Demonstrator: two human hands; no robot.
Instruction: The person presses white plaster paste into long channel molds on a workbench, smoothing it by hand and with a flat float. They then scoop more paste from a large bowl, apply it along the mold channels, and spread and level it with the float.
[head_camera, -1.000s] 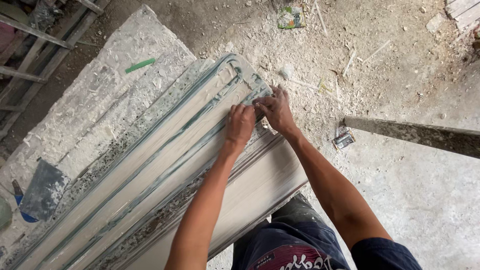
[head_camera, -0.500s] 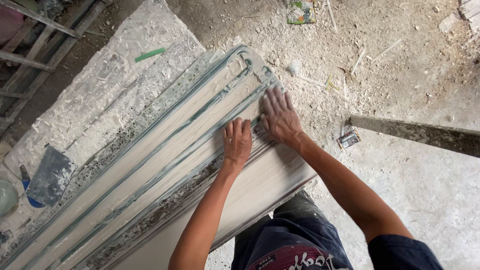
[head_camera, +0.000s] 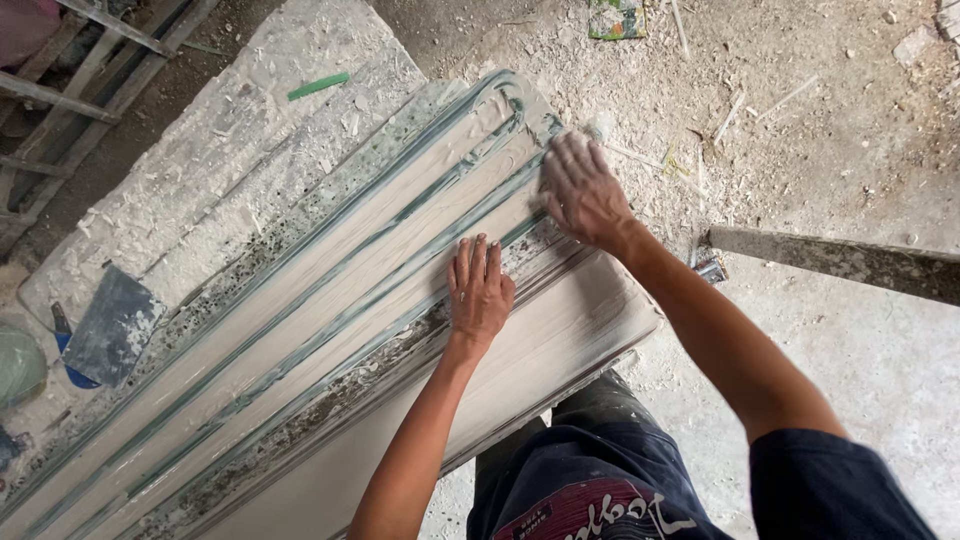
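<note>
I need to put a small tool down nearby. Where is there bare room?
Free: the grey floor right of the moulding, below the plank. Crowded: the moulding end under the left hand and right hand, and the littered floor beyond.

Both forearms are bare, the left hand (head_camera: 480, 290) and right hand (head_camera: 583, 192) ungloved and dusted with pale powder. A dark navy short sleeve (head_camera: 835, 485) covers the right upper arm. Dark navy shorts (head_camera: 580, 470), seemingly with a red printed patch, show below.
</note>
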